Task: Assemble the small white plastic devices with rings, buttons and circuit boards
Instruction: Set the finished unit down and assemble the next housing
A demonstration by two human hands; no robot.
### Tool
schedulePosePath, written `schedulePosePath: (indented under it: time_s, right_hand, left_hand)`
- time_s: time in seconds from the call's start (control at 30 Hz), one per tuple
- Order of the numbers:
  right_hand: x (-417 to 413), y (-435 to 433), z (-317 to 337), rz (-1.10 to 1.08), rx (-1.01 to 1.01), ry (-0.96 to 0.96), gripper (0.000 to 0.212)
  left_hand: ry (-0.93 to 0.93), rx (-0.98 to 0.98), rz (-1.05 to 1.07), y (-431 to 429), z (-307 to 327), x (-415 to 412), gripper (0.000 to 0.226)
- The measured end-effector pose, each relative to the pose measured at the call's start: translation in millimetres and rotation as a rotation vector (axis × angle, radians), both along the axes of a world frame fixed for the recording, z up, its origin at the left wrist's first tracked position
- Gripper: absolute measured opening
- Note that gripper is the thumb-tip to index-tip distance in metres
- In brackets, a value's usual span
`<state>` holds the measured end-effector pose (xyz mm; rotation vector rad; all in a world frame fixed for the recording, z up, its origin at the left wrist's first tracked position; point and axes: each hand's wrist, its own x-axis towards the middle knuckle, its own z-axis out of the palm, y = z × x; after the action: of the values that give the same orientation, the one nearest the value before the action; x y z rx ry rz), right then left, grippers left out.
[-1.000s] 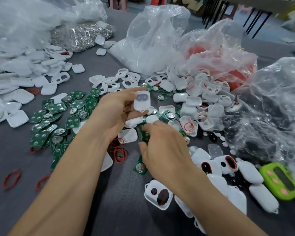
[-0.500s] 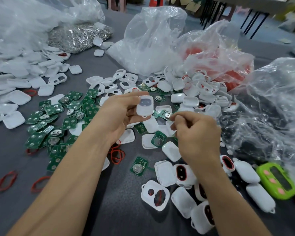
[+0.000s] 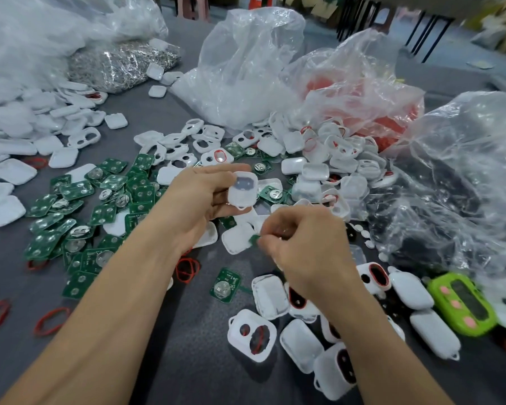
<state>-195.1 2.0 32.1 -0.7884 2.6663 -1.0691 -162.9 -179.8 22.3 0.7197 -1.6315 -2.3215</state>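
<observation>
Left grip point(image 3: 199, 197) pinched white shell point(image 3: 243, 190), centre frame. Right grip point(image 3: 307, 244) pinched small green board point(image 3: 254, 240), mostly hidden. Likely risk: board slipping, or seating crooked in shell.

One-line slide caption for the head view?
Left hand holds a white shell while the right hand pinches a green circuit board above the parts-strewn table.

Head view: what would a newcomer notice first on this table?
Two hands work at the centre: the left hand holds up a white shell, and the right hand pinches a green board just below it. Left of them lies a spread of green boards; crumpled plastic bags rise behind.
</observation>
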Motion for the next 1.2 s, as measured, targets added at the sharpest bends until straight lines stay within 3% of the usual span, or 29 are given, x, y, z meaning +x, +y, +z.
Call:
schedulePosePath:
  time_s: [0.13, 0.23, 0.5, 0.63, 0.9, 1.2]
  right_hand:
    - [-19, 18, 14, 0.000, -0.396, -0.295, 0.022]
    - [-34, 28, 24, -0.031, -0.542, -0.293, 0.034]
    - [-43, 32, 18, 0.003, -0.328, -0.140, 0.021]
    - [-44, 36, 13, -0.003, -0.308, -0.136, 0.024]
    - [-39, 35, 11, -0.042, -0.277, -0.121, 0.016]
    - [-31, 32, 9, -0.135, -0.241, 0.012, 0.018]
  left_hand:
    - [-0.007, 0.002, -0.110, 9, -1, 0, 0.027]
    - [0.005, -0.006, -0.241, 21, -4, -1, 0.028]
    - [0.019, 0.110, -0.376, 46, -8, -4, 0.028]
    - [0.019, 0.135, -0.388, 50, -10, -5, 0.020]
    - [0.028, 0.143, -0.405, 48, -11, -5, 0.028]
    - [0.021, 0.134, -0.403, 49, -9, -4, 0.027]
